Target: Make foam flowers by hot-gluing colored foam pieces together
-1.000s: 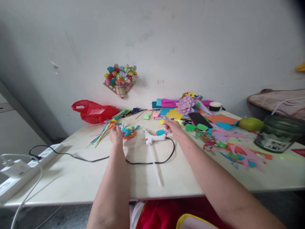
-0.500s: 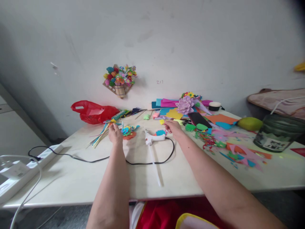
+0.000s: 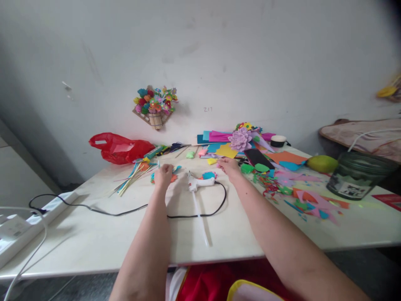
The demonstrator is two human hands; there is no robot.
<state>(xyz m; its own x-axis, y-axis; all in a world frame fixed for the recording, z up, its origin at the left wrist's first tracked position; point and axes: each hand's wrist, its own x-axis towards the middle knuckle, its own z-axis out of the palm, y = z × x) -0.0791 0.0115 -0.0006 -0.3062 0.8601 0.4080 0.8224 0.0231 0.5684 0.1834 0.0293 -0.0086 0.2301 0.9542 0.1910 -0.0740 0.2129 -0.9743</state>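
My left hand point(image 3: 165, 174) has its fingers curled together over a blue and orange paper flower point(image 3: 173, 178), covering much of it. What these fingers grip, if anything, is hidden. My right hand point(image 3: 229, 167) is closed in a pinch beside a small yellow lump point(image 3: 212, 161). A pinkish spot shows at its fingertips, too small to name. Between the hands a white glue gun point(image 3: 202, 183) rests on the table, a long clear glue stick point(image 3: 201, 221) coming out of its back. Behind its handle lies another blue flower shape point(image 3: 209, 175).
At left are thin strips point(image 3: 127, 184), a red plastic bag point(image 3: 120, 148) and a power strip point(image 3: 37, 221); its black cord point(image 3: 117, 214) crosses the table. Coloured sheets point(image 3: 216, 137), a purple flower point(image 3: 240, 139), a phone point(image 3: 258, 159), paper scraps point(image 3: 313, 202) and a dark jar point(image 3: 360, 175) occupy the right.
My left hand has moved right, from beside the strips to over the blue and orange flower, and its fingers have curled. My right hand has shifted slightly away from the yellow lump.
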